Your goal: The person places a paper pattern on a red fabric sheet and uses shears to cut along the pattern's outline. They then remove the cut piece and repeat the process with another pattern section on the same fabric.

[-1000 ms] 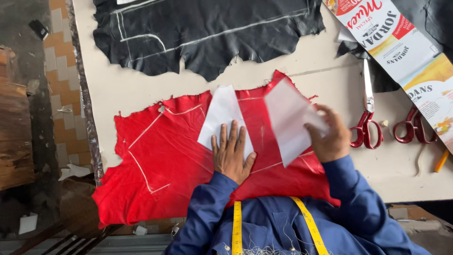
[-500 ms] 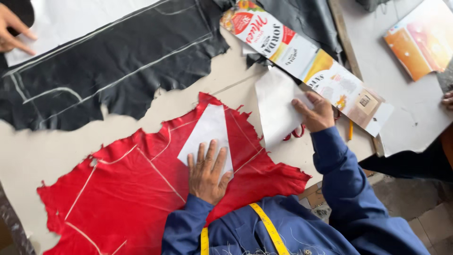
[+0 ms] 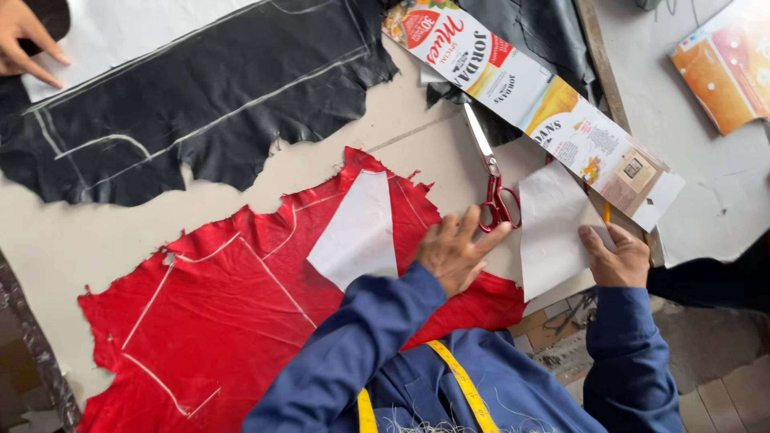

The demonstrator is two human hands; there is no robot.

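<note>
A red leather hide (image 3: 241,321) with white chalk lines lies on the beige table (image 3: 96,232). On it rests a white paper pattern piece (image 3: 361,232), free of any hand. My left hand (image 3: 457,252) stretches past it, fingers spread, fingertips at the red handles of a pair of scissors (image 3: 491,180). At the table's right edge my right hand (image 3: 613,256) grips a second white paper piece (image 3: 549,232) by its right side. A yellow tape measure (image 3: 457,385) hangs over my blue jacket.
A black leather hide (image 3: 200,96) with chalk outlines covers the far side, and another person's hand (image 3: 24,40) rests at its top left corner. A long printed cardboard strip (image 3: 529,88) lies diagonally beyond the scissors. An orange package (image 3: 722,64) sits far right.
My left hand has left the white pattern on the red hide and reached right to the scissors. My right hand has carried the second paper to the table's right edge. The view turned.
</note>
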